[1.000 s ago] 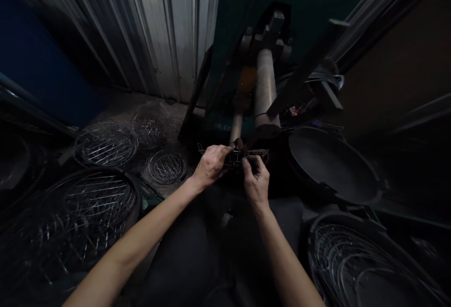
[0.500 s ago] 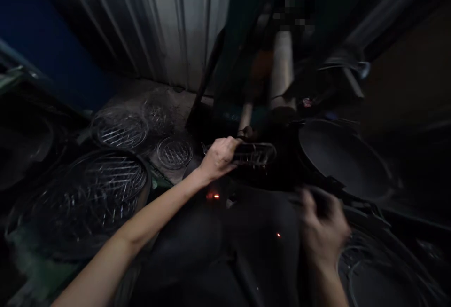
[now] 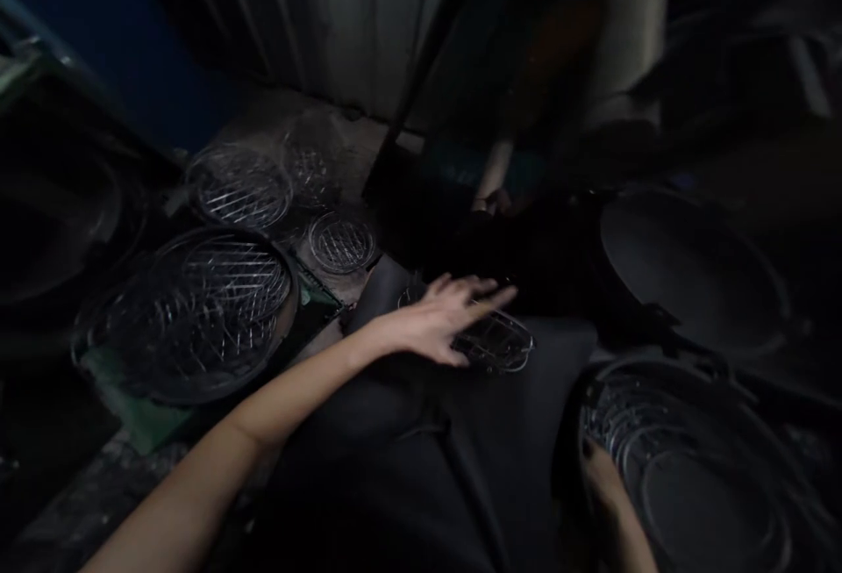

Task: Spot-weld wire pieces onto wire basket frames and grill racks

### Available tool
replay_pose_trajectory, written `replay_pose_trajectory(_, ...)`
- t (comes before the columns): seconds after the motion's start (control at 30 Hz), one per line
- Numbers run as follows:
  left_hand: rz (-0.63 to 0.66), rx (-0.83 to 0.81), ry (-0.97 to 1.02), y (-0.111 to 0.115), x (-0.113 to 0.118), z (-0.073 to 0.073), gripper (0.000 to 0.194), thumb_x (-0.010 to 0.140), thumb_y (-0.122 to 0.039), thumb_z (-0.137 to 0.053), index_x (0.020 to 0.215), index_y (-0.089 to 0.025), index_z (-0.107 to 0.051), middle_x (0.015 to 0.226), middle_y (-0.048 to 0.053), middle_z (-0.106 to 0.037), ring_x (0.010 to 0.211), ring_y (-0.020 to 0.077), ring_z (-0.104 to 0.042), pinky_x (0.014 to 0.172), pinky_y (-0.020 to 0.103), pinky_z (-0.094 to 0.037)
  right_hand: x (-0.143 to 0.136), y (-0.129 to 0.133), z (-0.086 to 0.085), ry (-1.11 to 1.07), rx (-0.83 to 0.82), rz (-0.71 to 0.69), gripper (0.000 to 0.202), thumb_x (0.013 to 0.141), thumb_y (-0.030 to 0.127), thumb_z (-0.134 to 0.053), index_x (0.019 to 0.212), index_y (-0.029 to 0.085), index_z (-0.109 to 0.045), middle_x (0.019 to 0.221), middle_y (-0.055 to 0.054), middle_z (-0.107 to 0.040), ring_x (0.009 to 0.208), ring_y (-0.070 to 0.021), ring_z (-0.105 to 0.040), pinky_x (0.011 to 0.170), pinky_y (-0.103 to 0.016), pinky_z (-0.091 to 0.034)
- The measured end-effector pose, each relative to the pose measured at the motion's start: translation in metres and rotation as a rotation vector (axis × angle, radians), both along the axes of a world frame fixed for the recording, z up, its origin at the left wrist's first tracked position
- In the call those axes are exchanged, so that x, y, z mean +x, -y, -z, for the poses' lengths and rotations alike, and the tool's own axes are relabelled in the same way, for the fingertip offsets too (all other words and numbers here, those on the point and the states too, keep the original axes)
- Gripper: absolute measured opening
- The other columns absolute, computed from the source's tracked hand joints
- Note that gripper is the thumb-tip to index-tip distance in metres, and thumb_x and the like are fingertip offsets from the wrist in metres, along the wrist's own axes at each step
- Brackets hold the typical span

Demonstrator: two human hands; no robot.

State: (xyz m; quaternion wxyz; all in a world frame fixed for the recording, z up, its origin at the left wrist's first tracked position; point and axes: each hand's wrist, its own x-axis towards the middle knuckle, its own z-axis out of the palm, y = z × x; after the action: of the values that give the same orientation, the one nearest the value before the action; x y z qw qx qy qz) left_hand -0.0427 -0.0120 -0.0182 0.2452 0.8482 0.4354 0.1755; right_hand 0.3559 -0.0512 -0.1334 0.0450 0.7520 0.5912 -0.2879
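Here | left hand (image 3: 438,320): fingers spread over wire rack (image 3: 505,343), contact unclear | right hand (image 3: 602,470): right of wire rack, fingers hidden, cannot tell

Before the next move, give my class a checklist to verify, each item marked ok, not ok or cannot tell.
1. Wire rack apart from the metal rod: ok, a dark gap separates them.
2. Left hand closed around the wire rack: not ok, its fingers are spread over it.
3. Right hand holding something: cannot tell, its fingers are hidden.
4. Wire rings inside the round tub: ok.
5. Bright light: not ok, the view is dim.
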Motion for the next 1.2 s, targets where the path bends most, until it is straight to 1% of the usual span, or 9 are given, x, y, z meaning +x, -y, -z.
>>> replay_pose_trajectory(0.13, -0.094, -0.018, -0.012, 0.005, -0.030, 0.014, 0.100, 0.070, -0.052, -0.067, 0.146, -0.021, -0.010, 0.149, 0.017, -0.023, 0.136, 0.0374, -0.022, 0.108, 0.058, -0.016, 0.016, -0.001, 0.012, -0.121, -0.066, 0.195, 0.025, 0.057, 0.034, -0.053, 0.070, 0.018, -0.067, 0.077, -0.011, -0.071, 0.080, -0.0298, -0.067, 0.069, -0.034, -0.051)
replay_pose_trajectory(0.23, -0.129, 0.023, -0.060, 0.008, -0.030, 0.032, 0.093, 0.074, -0.043, -0.066, 0.146, -0.022, -0.011, 0.148, 0.015, -0.025, 0.136, 0.0335, -0.023, 0.111, 0.054, -0.013, 0.026, 0.004, 0.020, -0.137, -0.036, 0.316, 0.025, 0.060, 0.034, -0.056, 0.073, 0.015, -0.067, 0.078, -0.010, -0.071, 0.079, -0.0262, -0.067, 0.069, -0.031, -0.051)
replay_pose_trajectory(0.37, -0.197, 0.075, -0.004, -0.002, -0.024, 0.044, 0.075, 0.077, -0.029, -0.061, 0.141, -0.017, -0.025, 0.127, 0.012, -0.047, 0.120, 0.0272, -0.045, 0.105, 0.044, -0.032, 0.035, 0.016, 0.024, -0.110, 0.031, 0.446, 0.028, 0.065, 0.037, -0.058, 0.076, 0.013, -0.066, 0.074, -0.011, -0.070, 0.070, -0.0237, -0.066, 0.063, -0.030, -0.052)
replay_pose_trajectory(0.5, -0.166, 0.071, 0.067, -0.017, -0.026, 0.036, 0.062, 0.071, -0.021, -0.062, 0.129, -0.018, -0.039, 0.115, 0.008, -0.054, 0.107, 0.0224, -0.054, 0.093, 0.035, -0.045, 0.046, 0.030, 0.020, -0.095, 0.088, 0.499, 0.035, 0.071, 0.038, -0.057, 0.092, 0.012, -0.067, 0.075, -0.010, -0.070, 0.067, -0.0212, -0.066, 0.059, -0.028, -0.051)
replay_pose_trajectory(0.63, -0.268, 0.110, 0.110, -0.024, -0.027, 0.018, 0.059, 0.066, -0.021, -0.066, 0.121, -0.018, -0.045, 0.110, 0.005, -0.059, 0.100, 0.0197, -0.059, 0.089, 0.030, -0.048, 0.054, 0.035, 0.015, -0.053, 0.100, 0.445, 0.036, 0.071, 0.036, -0.055, 0.095, 0.014, -0.068, 0.082, -0.011, -0.071, 0.078, -0.0250, -0.066, 0.068, -0.033, -0.051)
replay_pose_trajectory(0.77, -0.390, 0.095, 0.112, -0.031, -0.025, 0.008, 0.059, 0.064, -0.029, -0.070, 0.118, -0.019, -0.047, 0.111, 0.003, -0.060, 0.100, 0.0198, -0.060, 0.089, 0.029, -0.048, 0.049, 0.032, 0.013, -0.069, 0.051, 0.310, 0.024, 0.065, 0.028, -0.057, 0.082, 0.018, -0.071, 0.085, -0.012, -0.072, 0.088, -0.0291, -0.065, 0.078, -0.035, -0.049)
replay_pose_trajectory(0.9, -0.506, 0.017, 0.128, -0.037, -0.031, 0.011, 0.062, 0.062, -0.040, -0.073, 0.116, -0.021, -0.048, 0.108, 0.003, -0.062, 0.098, 0.0211, -0.061, 0.086, 0.031, -0.049, 0.039, 0.026, 0.008, -0.160, -0.036, 0.149, 0.022, 0.060, 0.020, -0.054, 0.072, 0.023, -0.072, 0.082, -0.007, -0.072, 0.089, -0.0285, -0.066, 0.080, -0.032, -0.048)
replay_pose_trajectory(1.03, -0.586, -0.074, 0.203, -0.039, -0.040, 0.018, 0.065, 0.059, -0.047, -0.074, 0.114, -0.021, -0.049, 0.107, 0.003, -0.062, 0.099, 0.0221, -0.061, 0.085, 0.033, -0.050, 0.033, 0.018, -0.004, -0.255, -0.188, -0.070, 0.025, 0.060, 0.022, -0.053, 0.075, 0.023, -0.073, 0.084, -0.006, -0.073, 0.089, -0.0290, -0.067, 0.080, -0.032, -0.049)
replay_pose_trajectory(1.2, -0.614, -0.133, 0.290, -0.039, -0.043, 0.029, 0.067, 0.057, -0.047, -0.075, 0.113, -0.020, -0.049, 0.105, 0.004, -0.062, 0.098, 0.0226, -0.061, 0.085, 0.035, -0.049, 0.026, 0.017, -0.013, -0.261, -0.136, -0.088, 0.032, 0.062, 0.033, -0.056, 0.086, 0.019, -0.072, 0.096, -0.008, -0.071, 0.101, -0.0298, -0.063, 0.087, -0.033, -0.048)
